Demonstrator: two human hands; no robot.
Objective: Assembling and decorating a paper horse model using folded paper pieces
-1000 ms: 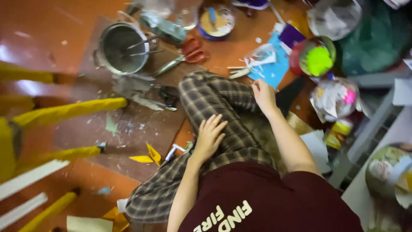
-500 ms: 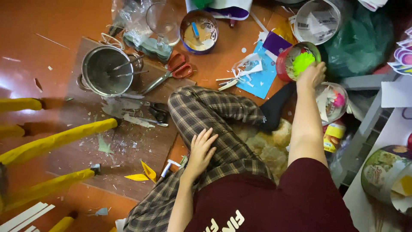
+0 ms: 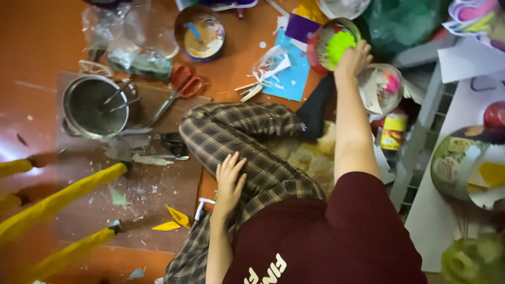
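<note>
Floor craft lot: our right hand at the red bowl, our left hand at rest.

We list the right arm stretched forward and slightly rightward, the hand curled over the near rim of the bowl, which holds bright green material; whether the fingers actually pinch the rim or only touch it, we cannot tell. The bowl sits on the floor well ahead of us, beyond the bent knee in plaid trousers, and just left of a clear round container. The right hand is far nearer to it. Our left hand lies flat and open on the thigh, fingers spread, holding nothing. Also present: red-handled scissors, a steel pot, and a blue paper sheet.
</note>
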